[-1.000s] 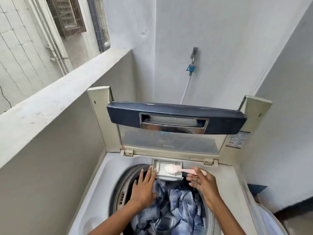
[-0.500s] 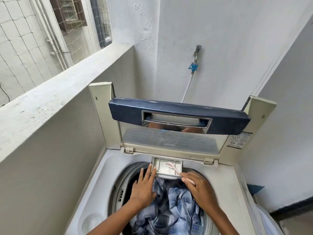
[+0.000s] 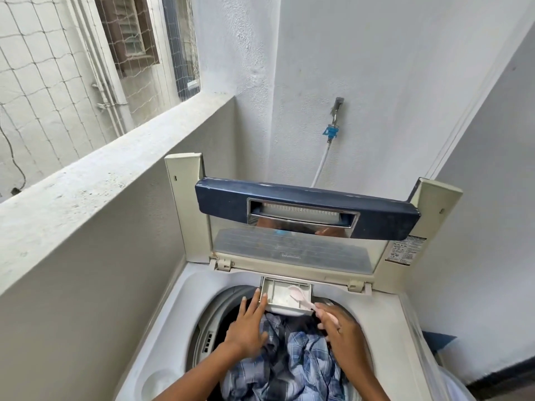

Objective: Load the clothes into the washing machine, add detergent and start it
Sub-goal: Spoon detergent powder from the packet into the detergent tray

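The right hand [image 3: 343,328] is pinching a pink scoop [image 3: 296,293], its bowl lying in the detergent drawer [image 3: 275,295] at the washing machine's [image 3: 185,314] back edge. The left hand's [image 3: 249,325] straight fingers [image 3: 256,299] are touching the drawer's left side, above the plaid clothes [image 3: 295,360] in the drum.

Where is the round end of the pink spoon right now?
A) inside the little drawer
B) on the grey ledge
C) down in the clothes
A: the pink spoon has its round end inside the little drawer, and the right hand pinches its handle.
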Available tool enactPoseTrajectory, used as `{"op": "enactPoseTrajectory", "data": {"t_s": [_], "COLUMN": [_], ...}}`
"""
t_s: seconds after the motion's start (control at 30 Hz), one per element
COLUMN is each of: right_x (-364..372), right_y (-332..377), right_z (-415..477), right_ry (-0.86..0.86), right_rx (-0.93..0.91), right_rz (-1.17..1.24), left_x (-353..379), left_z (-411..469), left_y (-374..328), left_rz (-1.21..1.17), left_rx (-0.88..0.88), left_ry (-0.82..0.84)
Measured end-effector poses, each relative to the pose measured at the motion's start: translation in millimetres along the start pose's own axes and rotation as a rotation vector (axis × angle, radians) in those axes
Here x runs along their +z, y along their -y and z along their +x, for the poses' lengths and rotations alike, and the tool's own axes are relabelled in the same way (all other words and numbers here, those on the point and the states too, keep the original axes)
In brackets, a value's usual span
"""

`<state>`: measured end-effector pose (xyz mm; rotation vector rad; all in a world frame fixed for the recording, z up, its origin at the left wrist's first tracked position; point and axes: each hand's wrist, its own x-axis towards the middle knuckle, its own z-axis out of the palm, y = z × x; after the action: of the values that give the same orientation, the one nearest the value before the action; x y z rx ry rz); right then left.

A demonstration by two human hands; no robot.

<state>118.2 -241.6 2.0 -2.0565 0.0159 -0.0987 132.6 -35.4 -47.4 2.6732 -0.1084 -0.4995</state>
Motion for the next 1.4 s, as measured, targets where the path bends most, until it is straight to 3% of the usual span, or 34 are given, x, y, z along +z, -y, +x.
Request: {"op": "enactPoseTrajectory", "data": {"t_s": [0.1, 0.2, 0.3, 0.47, 0.6, 0.9, 1.1, 1.2, 1.4], "right_x": [-2, -9, -11, -3, 14, 62, 97, 113, 128], "right_y": [8, 16, 32, 83, 156, 330, 400, 415, 419], "right_z": [-4, -12, -22, -20, -13, -34, -59, -70, -79], "right_ry": [-0.11, -0.11, -0.032, 0.12, 0.255, 0.544, 0.674, 0.704, 0.705], "right_rx": [0.312, 0.45, 0.476, 0.377, 0.191, -0.171, -0.368, -0.424, -0.452], "right_rz": [0.47, 0.816, 0.96, 1.035, 1.046, 1.128, 1.033, 0.959, 0.863], "left_x": [-9, -24, -42, -81, -127, -209, -232, -242, -251], "left_z": [-3, -17, -46, -116, -187, -341, -394, -404, -399], "left_y": [3, 4, 7, 18, 27, 9, 43, 61, 75], "left_rz": [-0.194, -0.53, -0.798, -0.915, -0.858, -0.452, -0.233, -0.176, -0.13], "left_rx": [-0.016, -0.102, -0.147, -0.035, -0.016, 0.139, -0.21, -0.383, -0.575], "left_ry": [-0.071, -0.23, -0.293, -0.385, -0.605, -1.094, -1.561, -1.556, -1.296]}}
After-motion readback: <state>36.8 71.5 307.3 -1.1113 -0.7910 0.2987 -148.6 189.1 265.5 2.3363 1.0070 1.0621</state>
